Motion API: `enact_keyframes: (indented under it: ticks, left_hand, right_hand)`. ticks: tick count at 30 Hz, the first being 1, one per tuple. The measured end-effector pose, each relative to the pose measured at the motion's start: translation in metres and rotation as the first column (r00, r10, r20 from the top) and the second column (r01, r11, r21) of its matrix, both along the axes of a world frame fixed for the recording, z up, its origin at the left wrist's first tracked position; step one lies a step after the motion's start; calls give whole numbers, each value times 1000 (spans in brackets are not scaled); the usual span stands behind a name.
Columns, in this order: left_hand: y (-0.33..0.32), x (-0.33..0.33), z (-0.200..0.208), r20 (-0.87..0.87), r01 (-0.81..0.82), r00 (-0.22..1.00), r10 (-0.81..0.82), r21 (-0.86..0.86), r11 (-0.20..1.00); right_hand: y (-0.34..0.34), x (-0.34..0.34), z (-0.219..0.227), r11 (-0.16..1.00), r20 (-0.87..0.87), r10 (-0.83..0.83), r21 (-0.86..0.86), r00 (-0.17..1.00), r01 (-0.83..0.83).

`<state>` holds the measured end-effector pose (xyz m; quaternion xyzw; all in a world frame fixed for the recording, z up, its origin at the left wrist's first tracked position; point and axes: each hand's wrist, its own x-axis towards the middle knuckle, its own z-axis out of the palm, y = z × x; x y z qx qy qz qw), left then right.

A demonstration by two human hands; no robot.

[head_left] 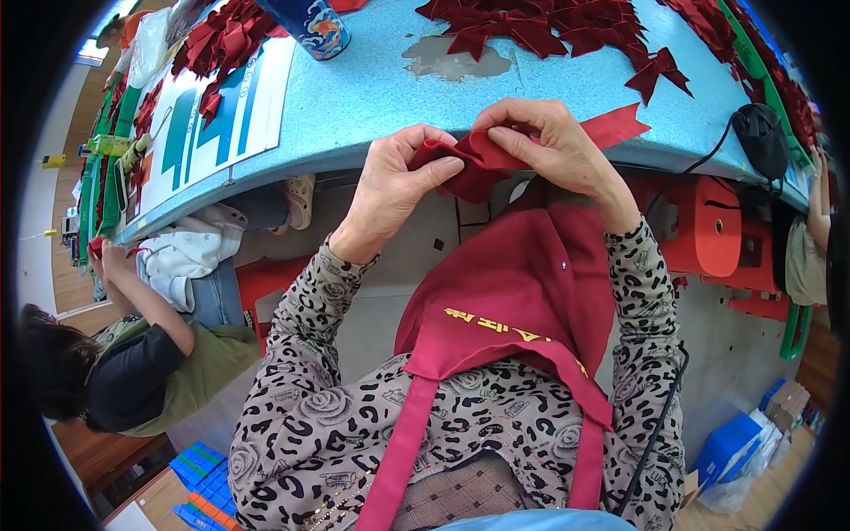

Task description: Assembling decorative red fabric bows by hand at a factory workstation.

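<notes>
Presently, one ribbon (613, 133), red, lifted between my two hands at the near edge of the table (372, 102); dark in the folds, brighter along the tail, which runs out to the right past my right hand.

Left hand (396, 181): closed on the gathered part, thumb laid on top; right hand (551, 146): narrow, thumb and fingertips pinching the ribbon just beside the left; whether a tie or stitch sits at the middle, I cannot tell.

Step in hand, as I judge it: folding and gathering the ribbon into loops, bow-fashion; the middle looks not yet tidy.

Next move, as I judge it, calls for a firm left pinch at the middle, with the right hand drawing the loop even and the tail flat; too loose a grip could let the folds slip.

Beyond my hands: a heap of bows (567, 25), dark red; one bow (658, 75) at its right end, nearest my right hand; ahead and left of my left hand, a second heap (226, 40), a blue cup (310, 26) and a printed board (232, 119); right of my right hand, a black pouch (761, 142); below both hands, my apron (513, 288), dark red.
</notes>
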<state>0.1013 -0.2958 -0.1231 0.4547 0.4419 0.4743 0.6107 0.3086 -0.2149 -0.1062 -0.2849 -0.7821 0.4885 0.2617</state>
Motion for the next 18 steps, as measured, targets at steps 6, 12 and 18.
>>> enact_keyframes:
  ticks: [6, 12, 18]
  left_hand:
    - [0, 0, -1, -56, 7, 998, -6, 23, 1000]
    - [0, 2, 0, -86, -5, 996, 6, 21, 1000]
    - [-1, 5, -1, -92, -16, 996, 20, 42, 999]
  right_hand:
    - [-4, -7, 5, 996, -116, -4, -87, 993, -6]
    - [-3, -8, 4, 989, -8, 85, -120, 996, -85]
    - [-3, -8, -2, 980, -71, 98, -164, 993, -109]
